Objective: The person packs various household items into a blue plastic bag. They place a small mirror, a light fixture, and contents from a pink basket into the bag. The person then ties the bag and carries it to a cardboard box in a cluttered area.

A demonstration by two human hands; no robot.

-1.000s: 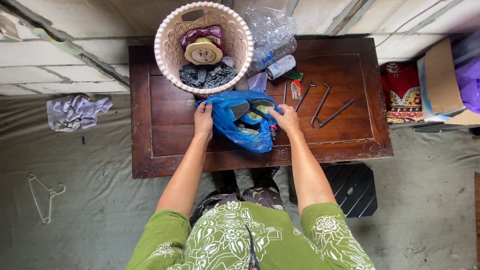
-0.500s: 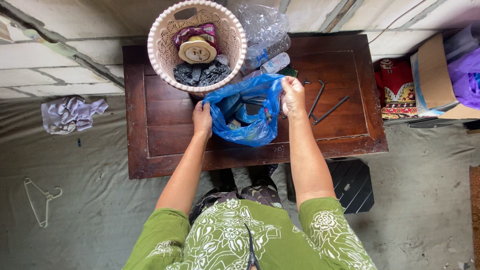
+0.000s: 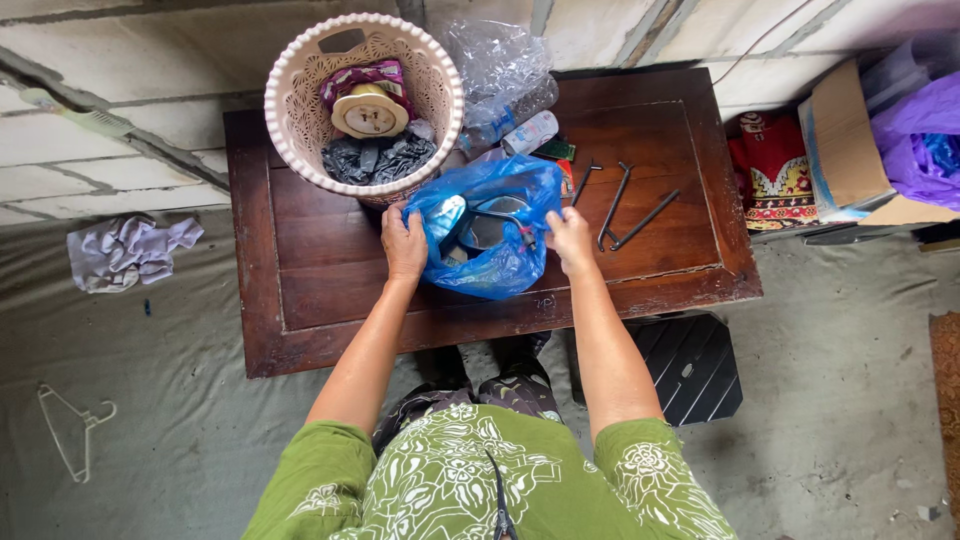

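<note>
Both hands hold the blue plastic bag [image 3: 488, 240] open near the surface's front edge: left hand [image 3: 405, 243] and right hand [image 3: 570, 240] each pinch its rim. Next likely calls for reaching inside while one hand steadies the mouth.

The blue plastic bag [image 3: 490, 240] now sits lower and flatter at the centre of the frame, its mouth spread wide. The right hand [image 3: 570, 240], raised half a second ago, is down at the bag's right edge, while the left hand [image 3: 404, 243] holds the left edge.
</note>
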